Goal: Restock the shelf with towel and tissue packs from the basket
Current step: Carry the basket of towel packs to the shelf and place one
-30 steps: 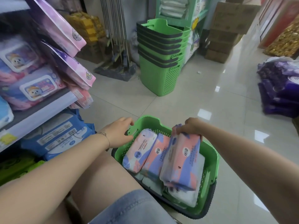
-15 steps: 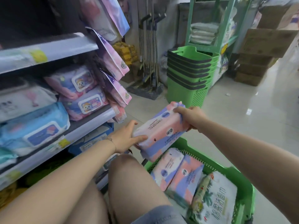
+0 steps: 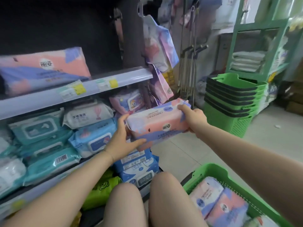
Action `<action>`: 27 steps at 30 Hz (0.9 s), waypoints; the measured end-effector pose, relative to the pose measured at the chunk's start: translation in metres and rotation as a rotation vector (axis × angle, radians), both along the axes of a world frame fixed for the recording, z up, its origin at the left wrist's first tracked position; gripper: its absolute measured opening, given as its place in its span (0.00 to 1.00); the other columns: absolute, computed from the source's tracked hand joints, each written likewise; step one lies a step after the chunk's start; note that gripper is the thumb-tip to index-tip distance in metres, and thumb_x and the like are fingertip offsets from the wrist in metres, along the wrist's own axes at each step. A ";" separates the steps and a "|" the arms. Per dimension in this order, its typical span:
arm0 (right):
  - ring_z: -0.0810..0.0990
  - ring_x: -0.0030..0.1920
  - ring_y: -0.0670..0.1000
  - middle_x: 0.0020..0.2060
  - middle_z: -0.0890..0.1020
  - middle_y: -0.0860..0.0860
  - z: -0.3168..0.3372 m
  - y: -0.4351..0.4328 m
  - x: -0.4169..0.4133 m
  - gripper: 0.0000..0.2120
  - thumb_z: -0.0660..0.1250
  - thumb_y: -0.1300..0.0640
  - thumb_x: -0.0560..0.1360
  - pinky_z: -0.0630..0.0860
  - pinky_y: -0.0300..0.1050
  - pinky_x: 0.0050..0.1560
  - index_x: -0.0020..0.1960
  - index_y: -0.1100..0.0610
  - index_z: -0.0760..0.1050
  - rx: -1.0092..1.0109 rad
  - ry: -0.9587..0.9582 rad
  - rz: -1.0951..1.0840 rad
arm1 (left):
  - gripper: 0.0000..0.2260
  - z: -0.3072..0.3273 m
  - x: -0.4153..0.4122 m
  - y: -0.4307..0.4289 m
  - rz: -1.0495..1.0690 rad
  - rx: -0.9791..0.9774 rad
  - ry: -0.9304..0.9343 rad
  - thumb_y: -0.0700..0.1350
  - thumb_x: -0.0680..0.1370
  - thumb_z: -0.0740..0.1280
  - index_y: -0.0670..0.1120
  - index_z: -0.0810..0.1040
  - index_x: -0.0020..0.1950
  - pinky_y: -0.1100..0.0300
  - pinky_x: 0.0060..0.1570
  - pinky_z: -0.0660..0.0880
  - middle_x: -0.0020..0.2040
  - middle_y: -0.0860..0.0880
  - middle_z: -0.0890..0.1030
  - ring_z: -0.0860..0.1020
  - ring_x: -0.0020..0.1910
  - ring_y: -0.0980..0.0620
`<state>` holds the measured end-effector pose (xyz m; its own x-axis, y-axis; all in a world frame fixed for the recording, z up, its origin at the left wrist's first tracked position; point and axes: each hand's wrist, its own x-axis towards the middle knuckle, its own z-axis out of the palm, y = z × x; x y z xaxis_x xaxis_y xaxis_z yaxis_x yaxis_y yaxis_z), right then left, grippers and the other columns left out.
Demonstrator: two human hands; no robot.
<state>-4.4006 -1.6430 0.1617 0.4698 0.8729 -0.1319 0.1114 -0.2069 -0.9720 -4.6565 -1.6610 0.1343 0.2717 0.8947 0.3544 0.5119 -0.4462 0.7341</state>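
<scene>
Pink, lilac and white film wraps the tissue pack (image 3: 157, 123), which is held in the air between both hands, in front of the shelf (image 3: 127, 77) and above the person's knees (image 3: 124, 202). The pack lies roughly level, long axis running left to right, with its right end slightly higher and farther from the camera. The printed front panel faces the camera.

Left hand (image 3: 121, 141): it grips the left end of the pack. The fingers rise along the end face and the thumb reaches along the lower front edge, so this end sits in the fork of the hand.

Right hand (image 3: 194, 117): it grips the right end. The fingers fold over the top corner and the palm closes against the end face. The thumb's contact is mostly hidden under the pack.

The body of the pack spans the gap between the two grips, unsupported from below.

A matching pack (image 3: 44, 69) lies flat on the upper shelf level, to the left of and higher than the held one. Wet-wipe packs (image 3: 91, 138) in teal, blue and white are stacked on the level beneath, just behind the left hand.

The green basket (image 3: 218, 171) stands on the floor at lower right, beneath the right forearm. Two more packs (image 3: 206, 194) of the same design lie side by side in it.

A stack of green baskets (image 3: 232, 102) stands on the floor farther back on the right.
</scene>
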 end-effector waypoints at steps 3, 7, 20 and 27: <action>0.82 0.44 0.62 0.54 0.78 0.59 0.019 0.007 -0.020 0.38 0.66 0.33 0.67 0.66 0.35 0.18 0.62 0.63 0.70 0.016 0.054 0.021 | 0.37 0.021 -0.016 -0.002 0.075 0.062 -0.063 0.44 0.72 0.74 0.49 0.53 0.72 0.73 0.45 0.68 0.61 0.56 0.64 0.68 0.56 0.57; 0.80 0.52 0.62 0.57 0.77 0.58 0.045 0.015 -0.045 0.52 0.60 0.25 0.54 0.79 0.51 0.39 0.67 0.60 0.68 0.097 0.080 0.058 | 0.34 0.049 -0.033 -0.001 0.128 0.163 -0.163 0.43 0.73 0.73 0.48 0.55 0.71 0.68 0.55 0.63 0.64 0.55 0.63 0.66 0.59 0.59; 0.80 0.51 0.49 0.51 0.78 0.48 0.102 0.035 -0.148 0.28 0.77 0.41 0.63 0.79 0.49 0.47 0.52 0.50 0.65 0.496 -0.053 0.469 | 0.21 0.129 -0.119 0.001 0.389 0.610 -0.203 0.55 0.70 0.67 0.48 0.64 0.57 0.61 0.49 0.68 0.53 0.45 0.74 0.73 0.51 0.49; 0.76 0.50 0.50 0.53 0.73 0.51 0.128 0.045 -0.207 0.28 0.77 0.45 0.66 0.73 0.42 0.45 0.56 0.56 0.67 0.625 -0.261 0.388 | 0.21 0.146 -0.172 0.006 0.511 0.623 -0.105 0.52 0.73 0.64 0.44 0.65 0.61 0.53 0.53 0.69 0.57 0.45 0.73 0.72 0.57 0.44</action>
